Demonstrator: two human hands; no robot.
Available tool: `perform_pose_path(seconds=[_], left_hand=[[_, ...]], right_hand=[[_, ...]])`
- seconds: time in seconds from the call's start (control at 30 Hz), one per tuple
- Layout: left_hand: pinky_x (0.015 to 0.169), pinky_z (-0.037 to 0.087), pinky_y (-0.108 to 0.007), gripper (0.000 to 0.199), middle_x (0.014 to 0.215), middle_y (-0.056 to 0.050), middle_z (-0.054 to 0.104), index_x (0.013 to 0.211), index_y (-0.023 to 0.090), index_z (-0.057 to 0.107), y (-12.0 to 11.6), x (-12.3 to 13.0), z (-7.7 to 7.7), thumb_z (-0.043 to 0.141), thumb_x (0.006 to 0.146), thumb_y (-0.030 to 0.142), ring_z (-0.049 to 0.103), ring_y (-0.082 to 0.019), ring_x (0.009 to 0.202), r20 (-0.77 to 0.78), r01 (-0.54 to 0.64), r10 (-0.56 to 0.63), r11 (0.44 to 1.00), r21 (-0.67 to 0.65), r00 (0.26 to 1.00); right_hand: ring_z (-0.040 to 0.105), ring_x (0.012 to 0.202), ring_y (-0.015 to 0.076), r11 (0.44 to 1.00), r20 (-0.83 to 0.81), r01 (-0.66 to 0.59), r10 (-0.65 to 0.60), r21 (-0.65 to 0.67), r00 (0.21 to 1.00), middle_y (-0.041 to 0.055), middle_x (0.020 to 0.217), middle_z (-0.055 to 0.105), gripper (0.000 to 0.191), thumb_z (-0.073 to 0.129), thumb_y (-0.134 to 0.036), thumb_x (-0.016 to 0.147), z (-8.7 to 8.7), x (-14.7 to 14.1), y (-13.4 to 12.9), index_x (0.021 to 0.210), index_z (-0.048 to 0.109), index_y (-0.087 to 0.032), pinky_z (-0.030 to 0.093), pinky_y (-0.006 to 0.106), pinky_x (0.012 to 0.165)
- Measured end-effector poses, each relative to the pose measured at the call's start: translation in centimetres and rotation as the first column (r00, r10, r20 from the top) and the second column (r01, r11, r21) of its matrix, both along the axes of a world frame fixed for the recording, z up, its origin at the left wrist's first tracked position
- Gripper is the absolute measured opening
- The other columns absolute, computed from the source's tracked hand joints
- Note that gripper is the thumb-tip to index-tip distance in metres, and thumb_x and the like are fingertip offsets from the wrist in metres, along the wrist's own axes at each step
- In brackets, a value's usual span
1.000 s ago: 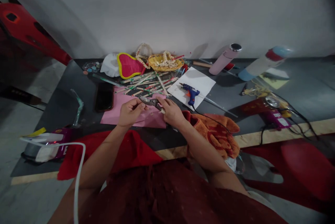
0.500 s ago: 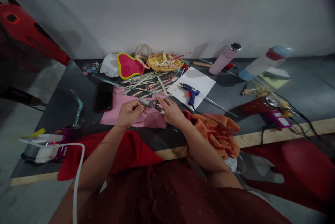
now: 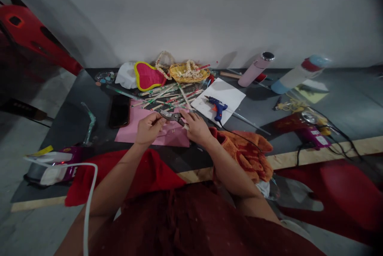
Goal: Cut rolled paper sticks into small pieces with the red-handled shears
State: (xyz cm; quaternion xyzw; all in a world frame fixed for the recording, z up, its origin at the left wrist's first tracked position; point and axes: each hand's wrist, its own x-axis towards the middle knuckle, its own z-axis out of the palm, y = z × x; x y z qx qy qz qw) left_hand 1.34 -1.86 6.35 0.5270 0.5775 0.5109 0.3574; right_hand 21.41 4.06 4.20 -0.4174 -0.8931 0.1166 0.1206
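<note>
My right hand [image 3: 195, 127] is wrapped round the handles of small metal cutters [image 3: 172, 116], whose jaws point left. Close to the jaw tip, my left hand [image 3: 149, 127] is pinched on something too small to make out. Both hands are over a pink sheet [image 3: 134, 128] on the dark table. Thin sticks with green and red wrapping [image 3: 163, 96] lie in a loose pile just behind the sheet.
A blue glue gun [image 3: 220, 108] rests on white paper [image 3: 230, 90]. A phone [image 3: 119, 111] lies left of the sheet. Behind are a yellow basket [image 3: 179, 75] and a pink flask [image 3: 255, 70]. An orange cloth [image 3: 248, 152] lies by my right forearm.
My left hand has shifted slightly right, its fingers now closer together by the jaws. The cutters remain in my right hand.
</note>
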Motion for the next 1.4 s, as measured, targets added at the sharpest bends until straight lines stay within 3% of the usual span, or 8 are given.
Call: perform_pose_path(seconds=[0.13,0.3,0.57,0.8,0.9,1.07,1.2,1.4], left_hand=[[0.043,0.031,-0.018,0.020,0.064,-0.002,0.065,0.075,0.015,0.067,0.0,-0.3,-0.5,0.058,0.082,0.031,0.041,-0.006,0.044,0.055,0.071,-0.071,0.997,0.003,0.996],[0.040,0.026,-0.018,0.024,0.052,0.000,0.058,0.071,0.014,0.065,0.3,-0.7,-1.0,0.061,0.081,0.036,0.036,-0.005,0.041,0.199,0.149,-0.135,0.987,-0.056,0.971],[0.038,0.024,-0.018,0.024,0.061,-0.003,0.066,0.071,0.014,0.063,0.1,-0.2,-0.3,0.063,0.079,0.036,0.035,-0.004,0.040,0.251,0.134,-0.111,0.988,-0.077,0.962],[0.047,0.038,-0.018,0.018,0.075,-0.004,0.070,0.080,0.014,0.066,0.1,-0.1,-0.3,0.061,0.080,0.032,0.047,-0.006,0.048,0.085,0.049,-0.049,0.999,-0.004,0.995],[0.046,0.038,-0.018,0.017,0.074,-0.003,0.070,0.079,0.015,0.066,0.1,-0.3,-0.4,0.060,0.080,0.030,0.048,-0.007,0.048,0.032,0.047,-0.047,0.999,0.000,0.998],[0.040,0.029,-0.018,0.022,0.063,-0.003,0.067,0.072,0.014,0.066,0.2,-0.6,-0.6,0.061,0.079,0.034,0.038,-0.005,0.041,0.183,0.143,-0.132,0.989,-0.048,0.974],[0.038,0.025,-0.018,0.026,0.066,-0.005,0.069,0.076,0.013,0.066,0.2,-0.8,-0.4,0.065,0.076,0.039,0.036,-0.004,0.040,0.285,0.222,-0.182,0.968,-0.118,0.941],[0.037,0.022,-0.018,0.029,0.065,-0.006,0.069,0.073,0.013,0.066,0.2,-0.6,0.0,0.069,0.073,0.042,0.034,-0.004,0.038,0.327,0.222,-0.172,0.967,-0.122,0.929]], right_hand=[[0.042,0.121,0.0257,0.998,0.010,-0.061,0.061,-0.018,0.998,0.0117,0.133,0.048,0.073,0.048,-0.013,0.078,-0.2,0.2,0.2,0.147,0.025,-0.019,0.039,0.042,0.100],[0.043,0.119,0.0249,0.998,-0.009,-0.058,0.058,-0.011,0.998,0.0107,0.131,0.050,0.070,0.047,-0.012,0.079,-0.4,0.4,0.3,0.146,0.028,-0.020,0.039,0.042,0.099],[0.051,0.112,0.0230,0.998,-0.038,-0.056,0.056,0.001,0.998,0.0101,0.121,0.057,0.064,0.046,-0.011,0.080,-0.3,0.4,0.1,0.143,0.036,-0.021,0.042,0.036,0.096],[0.050,0.115,0.0241,1.000,-0.005,0.015,-0.015,0.010,1.000,0.0103,0.124,0.056,0.058,0.045,-0.016,0.085,0.0,0.1,0.0,0.142,0.036,-0.022,0.042,0.037,0.097],[0.046,0.119,0.0253,1.000,0.014,-0.013,0.013,0.018,1.000,0.0112,0.129,0.052,0.064,0.046,-0.015,0.082,-0.2,0.2,0.2,0.144,0.032,-0.021,0.040,0.040,0.099],[0.043,0.120,0.0251,0.996,-0.001,-0.083,0.083,-0.008,0.997,0.0112,0.132,0.049,0.074,0.049,-0.012,0.077,-0.6,0.6,0.4,0.146,0.027,-0.021,0.040,0.043,0.099],[0.043,0.120,0.0251,0.995,-0.021,-0.100,0.100,0.002,0.995,0.0116,0.130,0.049,0.074,0.050,-0.011,0.076,-0.8,0.7,0.6,0.146,0.028,-0.020,0.039,0.044,0.100],[0.050,0.113,0.0232,0.995,-0.053,-0.104,0.104,0.013,0.993,0.0105,0.120,0.056,0.066,0.048,-0.012,0.079,-0.7,0.7,0.6,0.143,0.035,-0.021,0.041,0.039,0.098]])
